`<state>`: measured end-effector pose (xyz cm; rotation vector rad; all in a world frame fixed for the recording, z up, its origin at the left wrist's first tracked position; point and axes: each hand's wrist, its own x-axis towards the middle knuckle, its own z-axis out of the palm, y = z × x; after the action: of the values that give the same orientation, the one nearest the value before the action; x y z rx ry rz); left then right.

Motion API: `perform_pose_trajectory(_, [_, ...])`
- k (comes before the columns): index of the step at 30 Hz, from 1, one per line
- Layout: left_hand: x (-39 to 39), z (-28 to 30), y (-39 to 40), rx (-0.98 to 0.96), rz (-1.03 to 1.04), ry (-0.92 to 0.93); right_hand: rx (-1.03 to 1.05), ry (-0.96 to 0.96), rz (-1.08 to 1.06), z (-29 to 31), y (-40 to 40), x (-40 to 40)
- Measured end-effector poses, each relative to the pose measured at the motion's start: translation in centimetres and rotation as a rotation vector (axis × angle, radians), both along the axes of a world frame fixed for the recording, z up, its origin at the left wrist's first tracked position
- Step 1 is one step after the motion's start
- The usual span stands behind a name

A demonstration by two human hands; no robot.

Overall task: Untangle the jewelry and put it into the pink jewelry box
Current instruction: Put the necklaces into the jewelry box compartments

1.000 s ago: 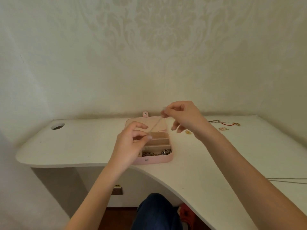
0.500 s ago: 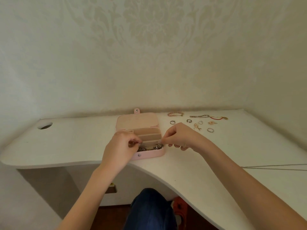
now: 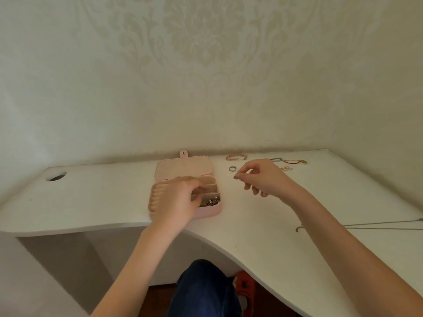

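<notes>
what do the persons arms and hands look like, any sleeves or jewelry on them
Both forearms are bare up to the frame edge, with no sleeves in view. The left hand and right hand show no gloves, rings, bracelets or watch that can be made out. The fingernails look short; whether they are polished cannot be told.

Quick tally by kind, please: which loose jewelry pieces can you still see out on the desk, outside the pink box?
Bracelets: 3 (pink beaded, silver chain, red cord)
Rings: 1
Small gold pieces: 1 cluster, partly hidden
Thin chains: 1
Hooks: 1
Total: 7
</notes>
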<state>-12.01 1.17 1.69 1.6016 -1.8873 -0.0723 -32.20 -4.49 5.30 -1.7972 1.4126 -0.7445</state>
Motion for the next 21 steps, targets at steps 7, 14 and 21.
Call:
perform_pose_trajectory(7, [-9.3,-1.5,-0.7,0.121,-0.395,-0.018,0.022,0.096,-0.284,-1.6,1.7,-12.8])
perform_pose_trajectory(14, [-17.5,-3.6,0.0,0.263,-0.713,-0.070,-0.270,0.587,-0.787,-7.3,4.6,-24.8])
perform_pose_trajectory(21, [-17.0,-4.5,0.2,0.148,-0.617,-0.007,-0.131,0.684,-0.913,-6.2,4.1,-24.7])
